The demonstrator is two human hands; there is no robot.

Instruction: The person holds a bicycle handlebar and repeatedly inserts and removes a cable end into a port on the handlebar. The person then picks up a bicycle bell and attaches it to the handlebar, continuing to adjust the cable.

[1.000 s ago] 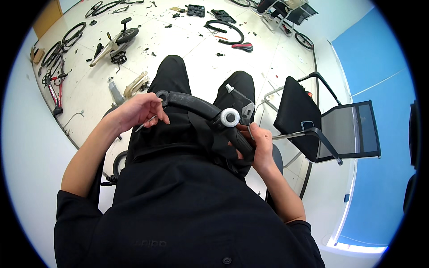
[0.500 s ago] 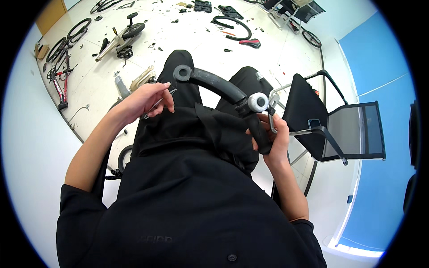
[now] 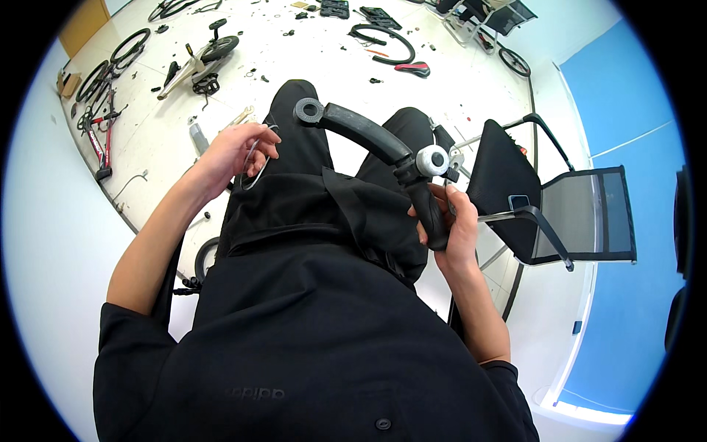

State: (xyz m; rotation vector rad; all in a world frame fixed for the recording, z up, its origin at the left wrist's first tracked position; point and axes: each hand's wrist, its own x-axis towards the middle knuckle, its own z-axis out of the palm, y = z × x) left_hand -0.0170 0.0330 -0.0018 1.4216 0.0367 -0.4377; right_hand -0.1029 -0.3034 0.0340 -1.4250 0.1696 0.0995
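My right hand [image 3: 461, 225] is wrapped round the grip of a black curved bicycle handlebar [image 3: 362, 132], which it holds up over my lap. A silver-and-white bell [image 3: 431, 160] sits beside the grip, with a metal lever close by it. At the bar's far left end is a round toothed ring [image 3: 308, 111], beyond reach of the right fingers. My left hand [image 3: 241, 151] is raised above my left thigh, fingers curled on a thin silvery wire [image 3: 257, 177] that bends in a loop below them. Part of that wire is hidden by the hand.
To my right stands a black mesh chair [image 3: 508, 177] with a phone [image 3: 518, 202] on its seat. Bicycle parts lie over the floor: a wheelless red frame [image 3: 96, 144], a pale frame with wheel [image 3: 195, 70], a tyre [image 3: 383, 44], a red-black saddle [image 3: 412, 68]. Open tool cases [image 3: 379, 18] lie farther off.
The handlebar has shifted slightly right and turned, so the bell and toothed ring face up more. My left hand has moved a little left, and the wire now shows as a loop.
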